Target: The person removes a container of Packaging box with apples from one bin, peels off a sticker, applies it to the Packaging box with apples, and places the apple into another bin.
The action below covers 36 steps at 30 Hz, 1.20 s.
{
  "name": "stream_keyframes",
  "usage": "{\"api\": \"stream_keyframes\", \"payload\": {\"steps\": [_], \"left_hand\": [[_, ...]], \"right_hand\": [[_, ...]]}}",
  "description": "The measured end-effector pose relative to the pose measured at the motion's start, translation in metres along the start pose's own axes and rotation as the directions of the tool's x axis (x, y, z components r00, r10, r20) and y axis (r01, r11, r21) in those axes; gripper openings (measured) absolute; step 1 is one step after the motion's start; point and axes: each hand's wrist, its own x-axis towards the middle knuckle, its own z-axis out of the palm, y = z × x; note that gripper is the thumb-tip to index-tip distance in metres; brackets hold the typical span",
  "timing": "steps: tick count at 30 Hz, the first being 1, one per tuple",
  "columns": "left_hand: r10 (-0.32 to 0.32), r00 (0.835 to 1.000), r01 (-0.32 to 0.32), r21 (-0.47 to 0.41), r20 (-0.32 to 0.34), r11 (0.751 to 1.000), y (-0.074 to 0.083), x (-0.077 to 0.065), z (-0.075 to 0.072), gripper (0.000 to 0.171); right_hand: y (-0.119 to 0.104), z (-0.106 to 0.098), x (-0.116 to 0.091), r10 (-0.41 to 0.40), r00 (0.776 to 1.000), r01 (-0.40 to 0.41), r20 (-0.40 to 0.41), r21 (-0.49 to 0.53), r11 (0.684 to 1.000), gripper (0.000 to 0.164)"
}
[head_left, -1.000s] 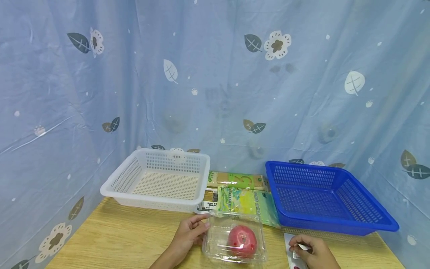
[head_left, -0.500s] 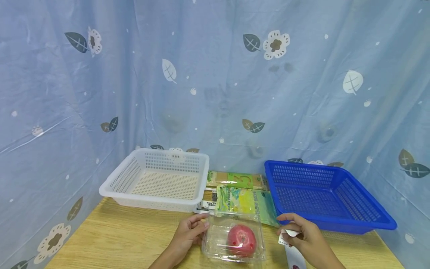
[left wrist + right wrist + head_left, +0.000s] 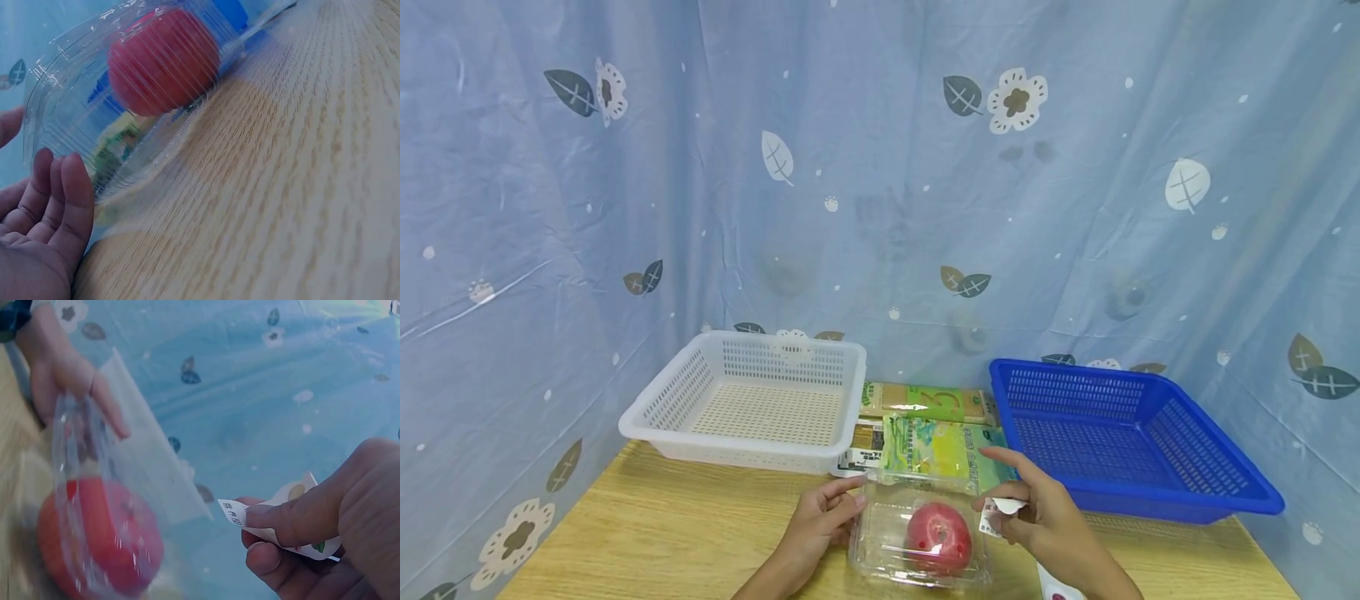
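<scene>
A clear plastic box (image 3: pixel 880 533) stands on the table with a round red fruit (image 3: pixel 938 537), perhaps an apple or tomato, inside. My left hand (image 3: pixel 820 521) holds the box's left edge, thumb and fingers at the rim. The left wrist view shows fingertips (image 3: pixel 76 178) against its ribbed side. My right hand (image 3: pixel 1041 517) pinches a white printed sticker (image 3: pixel 294 497) between thumb and fingers, just right of the box. The sticker is bent, and part of it is hidden by the thumb. Below the right wrist lies a white sheet (image 3: pixel 1054 586), mostly hidden.
A white basket (image 3: pixel 737 454) stands at the back left, a blue basket (image 3: pixel 1150 500) at the back right. Between them lie a yellow-green packet (image 3: pixel 928 446), a tan and green packet (image 3: pixel 925 402) and a dark-and-white packet (image 3: pixel 862 446). A blue curtain (image 3: pixel 880 208) hangs behind.
My right hand has lifted the sticker off the white sheet and carried it left and up to the box's right side. The left hand and box have stayed put.
</scene>
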Motion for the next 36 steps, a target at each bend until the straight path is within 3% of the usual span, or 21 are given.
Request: {"api": "stream_keyframes", "payload": {"steps": [5,14,21,28,36], "left_hand": [[-0.006,1.0,0.006,-0.001,-0.01,1.0,0.0,0.0,0.0,0.055],[-0.012,1.0,0.012,0.008,0.003,1.0,0.002,-0.001,0.001,0.056],[-0.005,1.0,0.005,0.002,0.008,1.0,0.003,-0.001,0.0,0.056],[0.002,1.0,-0.002,0.015,-0.022,1.0,0.003,0.0,-0.002,0.055],[-0.005,1.0,0.005,0.003,0.002,1.0,0.0,-0.001,-0.001,0.056]], "right_hand": [[-0.005,0.013,0.012,-0.013,0.999,0.011,0.036,0.061,0.998,0.076],[0.0,0.04,0.029,0.022,1.0,-0.024,0.016,0.142,0.99,0.101],[0.007,0.055,0.038,0.049,0.998,-0.046,-0.044,0.06,0.997,0.087],[0.013,0.068,0.045,-0.003,0.999,0.006,-0.038,0.087,0.996,0.081],[0.019,0.074,0.041,0.016,0.997,-0.012,-0.077,0.047,0.999,0.078]]}}
